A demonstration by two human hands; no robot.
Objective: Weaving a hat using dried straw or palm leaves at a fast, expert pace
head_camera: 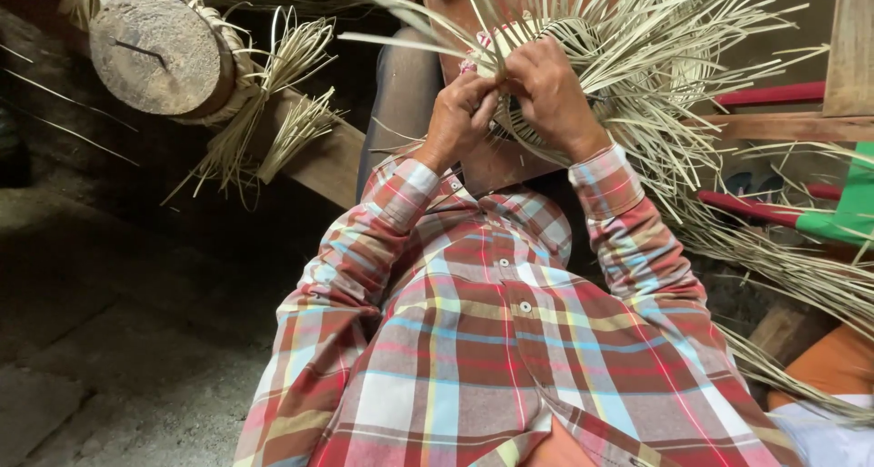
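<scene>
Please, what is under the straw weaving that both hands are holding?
Under the straw weaving a brown rounded block shows just below the left hand and right hand. Its upper part is covered by straw and both hands, so its full shape cannot be seen.

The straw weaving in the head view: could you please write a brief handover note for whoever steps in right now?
Left hand: closed, pinching pale straw strands at the woven piece.
Right hand: closed on strands right beside the left; the two hands touch.
Things: the woven piece sits on a brown wooden form in front of the chest, with long loose strands fanning out to the right. A round wooden block wrapped with straw lies upper left.
Done: a woven patch shows around the hands.
Left: many strands hang unwoven; how far along it is cannot be told.
</scene>
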